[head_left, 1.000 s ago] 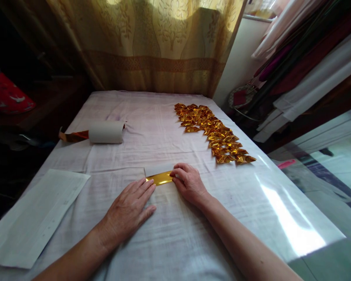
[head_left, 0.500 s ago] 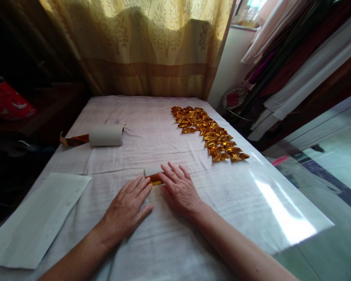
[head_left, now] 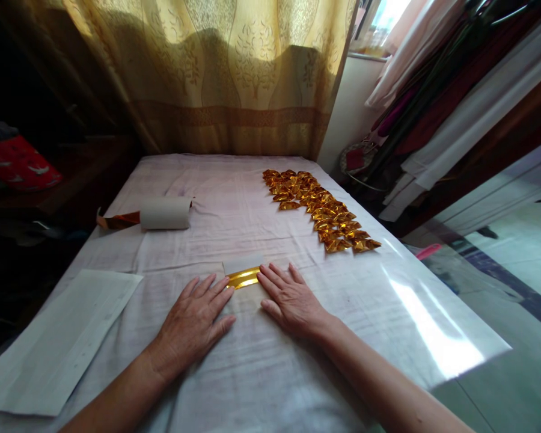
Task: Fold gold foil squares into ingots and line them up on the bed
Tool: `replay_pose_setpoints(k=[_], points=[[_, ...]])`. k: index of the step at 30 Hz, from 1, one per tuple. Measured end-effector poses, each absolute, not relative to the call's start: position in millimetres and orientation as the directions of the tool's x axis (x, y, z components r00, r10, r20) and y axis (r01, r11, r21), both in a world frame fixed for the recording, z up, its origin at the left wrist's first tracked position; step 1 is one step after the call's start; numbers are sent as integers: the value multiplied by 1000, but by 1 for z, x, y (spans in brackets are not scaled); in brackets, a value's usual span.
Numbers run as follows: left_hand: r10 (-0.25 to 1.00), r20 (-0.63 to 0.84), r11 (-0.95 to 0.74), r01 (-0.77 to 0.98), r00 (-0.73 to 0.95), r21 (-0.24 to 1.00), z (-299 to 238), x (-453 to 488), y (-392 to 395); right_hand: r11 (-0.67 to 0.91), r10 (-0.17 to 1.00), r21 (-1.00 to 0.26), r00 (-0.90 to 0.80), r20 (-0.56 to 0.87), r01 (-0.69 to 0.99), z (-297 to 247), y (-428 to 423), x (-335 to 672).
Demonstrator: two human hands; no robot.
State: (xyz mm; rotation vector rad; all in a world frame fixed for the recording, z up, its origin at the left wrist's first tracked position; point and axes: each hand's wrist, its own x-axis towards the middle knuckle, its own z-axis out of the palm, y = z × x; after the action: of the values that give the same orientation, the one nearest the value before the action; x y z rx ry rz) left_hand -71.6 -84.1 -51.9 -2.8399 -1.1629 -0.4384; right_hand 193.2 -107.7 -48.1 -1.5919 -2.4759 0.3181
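A small sheet of gold foil paper (head_left: 244,277) lies on the white cloth in front of me, its lower part folded into a shiny gold strip and a pale flap (head_left: 242,263) showing along its far edge. My left hand (head_left: 196,316) rests flat with fingers spread, fingertips on the strip's left end. At the right end, the fingertips of my right hand (head_left: 293,294) touch the foil, its fingers stretched out and palm down. Several folded gold foil ingots (head_left: 324,207) stand in close rows at the far right of the table.
A pale grey cardboard-like roll (head_left: 166,213) with a copper-coloured foil strip (head_left: 121,221) sticking out lies at the back left. A white paper sheet (head_left: 67,337) is at the near left. Beyond the cloth-covered table (head_left: 216,180) hangs a gold curtain (head_left: 234,78); clothes (head_left: 460,114) hang at right.
My right hand has slid right along the foil to its end, baring more of the bright gold strip. My left hand stays nearly in place. The view has tilted up slightly.
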Motion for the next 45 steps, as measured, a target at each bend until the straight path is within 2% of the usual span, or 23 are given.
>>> replay_pose_setpoints(k=[3,6,10,14,18,24,32,35,38,41,43,45], points=[[697,291,-710,687,656,151,-41,-64,-73,392,919,-340,-350,180,855,-52,-100,193],[733,244,-680,689,635,249,-33,-53,-60,343,928,-438,-227,296,831,-54,-84,191],[814,286,-576,764,506,289,-36,-43,-50,261,950,-494,-131,283,830,-53,-68,189],[815,290,-576,759,503,302,-41,-43,-54,312,934,-559,-141,328,768,-57,-70,191],[752,343,-652,710,563,266,-44,-50,-60,366,899,-513,-154,409,776,-61,-80,197],[742,378,-661,696,553,280,-49,-53,-59,356,906,-528,-147,397,771,-61,-81,196],[778,429,-602,739,459,303,-58,-48,-57,216,925,-520,-3,379,827,-66,-68,180],[761,406,-635,710,506,306,-56,-51,-56,200,924,-498,7,383,844,-68,-66,177],[730,347,-679,681,589,273,-54,-55,-54,220,922,-473,-23,386,853,-66,-67,177],[727,303,-684,692,617,232,-55,-59,-53,278,891,-385,-87,446,880,-58,-72,175],[731,291,-678,701,617,219,-56,-61,-53,349,867,-312,-178,466,884,-51,-77,172],[735,291,-674,707,612,216,-56,-60,-54,447,852,-279,-309,424,850,-45,-82,168]])
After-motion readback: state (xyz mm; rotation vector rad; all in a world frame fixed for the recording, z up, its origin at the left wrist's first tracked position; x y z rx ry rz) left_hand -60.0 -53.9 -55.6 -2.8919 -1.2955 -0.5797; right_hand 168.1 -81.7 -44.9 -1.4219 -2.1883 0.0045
